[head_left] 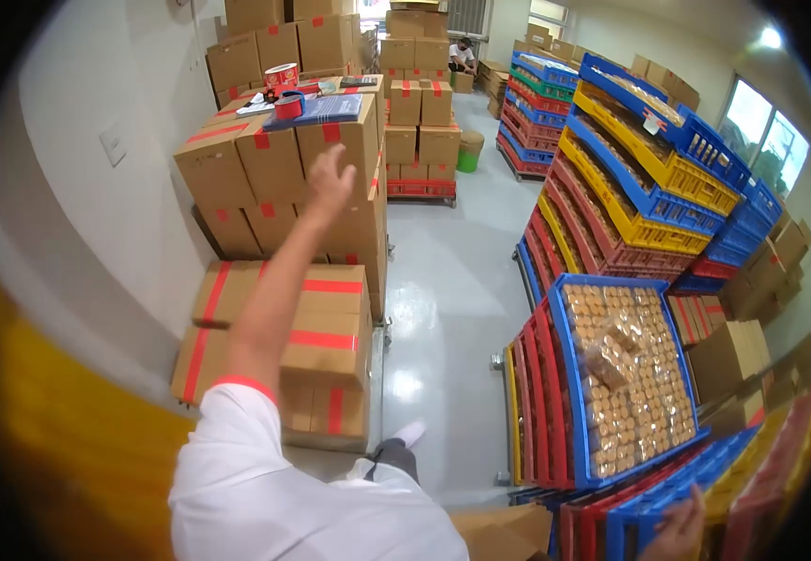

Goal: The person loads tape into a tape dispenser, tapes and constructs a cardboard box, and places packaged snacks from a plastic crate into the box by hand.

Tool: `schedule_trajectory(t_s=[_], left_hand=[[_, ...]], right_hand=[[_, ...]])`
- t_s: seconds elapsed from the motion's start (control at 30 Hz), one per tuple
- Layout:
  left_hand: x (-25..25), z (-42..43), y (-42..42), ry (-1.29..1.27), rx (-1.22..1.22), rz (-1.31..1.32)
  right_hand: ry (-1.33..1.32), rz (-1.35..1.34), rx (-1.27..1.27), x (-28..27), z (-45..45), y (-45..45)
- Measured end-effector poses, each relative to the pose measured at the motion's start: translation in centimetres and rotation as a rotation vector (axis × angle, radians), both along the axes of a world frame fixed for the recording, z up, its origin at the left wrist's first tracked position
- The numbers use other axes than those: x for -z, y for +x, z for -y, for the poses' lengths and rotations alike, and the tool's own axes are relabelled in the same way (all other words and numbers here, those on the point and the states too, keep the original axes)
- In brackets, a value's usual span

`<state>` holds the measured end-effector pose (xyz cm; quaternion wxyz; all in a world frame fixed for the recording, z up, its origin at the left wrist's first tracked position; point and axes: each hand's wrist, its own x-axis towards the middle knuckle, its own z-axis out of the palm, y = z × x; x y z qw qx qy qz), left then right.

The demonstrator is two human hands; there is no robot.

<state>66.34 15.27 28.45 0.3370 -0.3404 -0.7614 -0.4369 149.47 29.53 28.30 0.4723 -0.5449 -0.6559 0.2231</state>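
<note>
My left hand (331, 182) is stretched forward in front of the stacked cardboard boxes (256, 164). Its fingers are apart and slightly bent, with nothing in them. On top of that stack lie a blue folder (335, 110), a roll of red tape (289, 107) and a red-and-white roll (281, 77). At the lower right edge, my right hand (679, 531) is partly cut off and a little blurred. Its visible fingers look extended near a blue crate (625, 524), and I see nothing held. Above it, a tilted blue crate (564, 374) carries packs of round brown biscuits (625, 411).
Tall stacks of coloured crates (602, 192) line the right side. More taped boxes (419, 145) stand on a red wheeled base further back, beside a green bin (468, 154). Grey floor (443, 280) runs between the rows. Another person (463, 56) sits at the far end.
</note>
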Motion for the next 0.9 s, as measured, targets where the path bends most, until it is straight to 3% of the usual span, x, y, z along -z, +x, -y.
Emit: schedule_trajectory(t_s=[0.1, 0.13, 0.2, 0.27, 0.33, 0.4, 0.47, 0.5, 0.67, 0.73, 0.77, 0.83, 0.9], left_hand=[[-3.8, 0.4, -10.5, -0.147, -0.29, -0.095], [-4.7, 0.4, -13.3, -0.197, -0.406, -0.117], [-5.1, 0.6, -20.8, -0.222, -0.553, -0.108], [-5.8, 0.2, -24.7, -0.244, -0.69, 0.027], [-6.3, -0.4, -27.7, -0.346, -0.705, 0.214], [-5.8, -1.3, -30.6, -0.347, -0.723, 0.295], [-4.6, -1.5, -33.9, -0.329, -0.726, 0.283], [-4.5, -1.6, -34.8, -0.335, -0.746, 0.286], [-3.8, -0.6, -37.1, -0.297, -0.728, 0.188], [-2.4, -0.8, -38.2, -0.158, -0.652, -0.06], [-2.3, -2.0, -36.4, -0.149, -0.628, -0.066], [-2.4, -3.9, -29.6, 0.073, -0.316, -0.257], [-3.5, -7.4, -17.9, 0.158, -0.139, -0.311]], right_hand=[[-0.023, 0.072, -0.199, -2.0, -0.3, -11.8], [0.199, 0.262, -0.218, -2.2, -1.6, -14.9], [0.055, 0.341, -0.231, -2.8, -3.6, -20.2], [-0.094, 0.416, -0.271, 0.3, -8.2, -22.9], [-0.022, 0.239, -0.484, 2.5, -9.8, -26.1], [-0.063, 0.287, -0.425, 1.5, -9.3, -29.4], [-0.106, 0.508, -0.527, 1.1, -9.7, -30.5], [-0.06, 0.47, -0.509, 1.4, -10.0, -31.1], [-0.157, 0.51, -0.403, -0.9, -11.7, -32.7], [-0.141, 0.461, -0.415, -1.8, -12.1, -33.0], [-0.084, 0.427, -0.43, -1.4, -12.4, -32.8], [-0.071, 0.381, -0.431, -1.8, -12.3, -32.6], [-0.068, 0.361, -0.439, -2.4, -11.8, -32.2]])
